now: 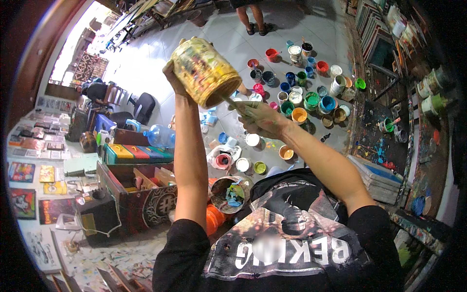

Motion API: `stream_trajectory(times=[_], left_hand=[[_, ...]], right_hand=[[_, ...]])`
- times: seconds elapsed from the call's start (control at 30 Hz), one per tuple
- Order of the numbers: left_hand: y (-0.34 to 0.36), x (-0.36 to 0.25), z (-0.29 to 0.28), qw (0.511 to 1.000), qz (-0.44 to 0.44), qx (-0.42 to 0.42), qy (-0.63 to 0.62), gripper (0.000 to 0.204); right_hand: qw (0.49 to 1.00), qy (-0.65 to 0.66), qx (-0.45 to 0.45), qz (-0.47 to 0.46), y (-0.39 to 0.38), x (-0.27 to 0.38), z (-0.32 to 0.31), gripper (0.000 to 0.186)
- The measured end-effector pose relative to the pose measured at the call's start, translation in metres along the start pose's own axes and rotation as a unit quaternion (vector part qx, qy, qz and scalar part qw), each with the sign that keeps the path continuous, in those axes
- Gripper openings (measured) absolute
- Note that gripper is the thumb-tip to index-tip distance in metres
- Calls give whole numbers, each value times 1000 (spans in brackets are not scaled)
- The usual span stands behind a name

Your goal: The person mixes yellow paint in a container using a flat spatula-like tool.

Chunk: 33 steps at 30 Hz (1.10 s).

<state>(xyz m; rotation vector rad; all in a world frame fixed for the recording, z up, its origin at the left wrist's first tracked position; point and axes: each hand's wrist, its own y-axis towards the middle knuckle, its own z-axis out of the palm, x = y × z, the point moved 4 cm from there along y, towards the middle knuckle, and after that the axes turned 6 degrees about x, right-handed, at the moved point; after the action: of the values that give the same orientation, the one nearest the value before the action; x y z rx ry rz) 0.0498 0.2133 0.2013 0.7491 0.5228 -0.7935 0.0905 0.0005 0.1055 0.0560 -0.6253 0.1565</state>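
Raised up in front of me is a paint pot (206,70), crusted with yellow and mottled paint and tipped so its mouth faces down to the right. My left hand (176,80) grips it from the left side and from behind, fingers wrapped round it. My right hand (262,119) is closed around a thin stick-like tool (227,100) that reaches into the pot's mouth. The tool's far end is hidden inside, so its kind does not show. Beyond and below my right hand, many paint pots stand on the floor, among them an orange one (299,115).
A bin with blue and green scraps (234,193) stands close to my body. On the left are a wooden box (134,194), a large water bottle (160,136) and a chair (144,107). Frames and a paint-stained shelf line the right. A person's legs (250,17) show at the far side.
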Motion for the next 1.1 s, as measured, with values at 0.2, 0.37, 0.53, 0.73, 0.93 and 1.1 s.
stream_trajectory(times=[0.2,0.37,0.53,0.73,0.93,1.1], left_hand=[[-19,7,-40,982,10,-140,126,65],[-50,28,-79,988,12,-151,11,63],[-88,61,-118,975,-5,-223,-21,59],[-143,120,-154,952,-14,-306,-2,52],[-242,219,-204,910,-98,-401,32,44],[-334,327,-250,818,-151,-552,60,37]], right_hand=[[980,-151,-130,7,-26,6,-51,32],[919,-327,-219,0,-46,18,-87,36],[889,-385,-244,51,-68,16,-114,38],[826,-489,-250,126,-100,-3,-172,35],[801,-508,-253,189,-148,-69,-270,33],[813,-471,-255,231,-175,-121,-355,31]])
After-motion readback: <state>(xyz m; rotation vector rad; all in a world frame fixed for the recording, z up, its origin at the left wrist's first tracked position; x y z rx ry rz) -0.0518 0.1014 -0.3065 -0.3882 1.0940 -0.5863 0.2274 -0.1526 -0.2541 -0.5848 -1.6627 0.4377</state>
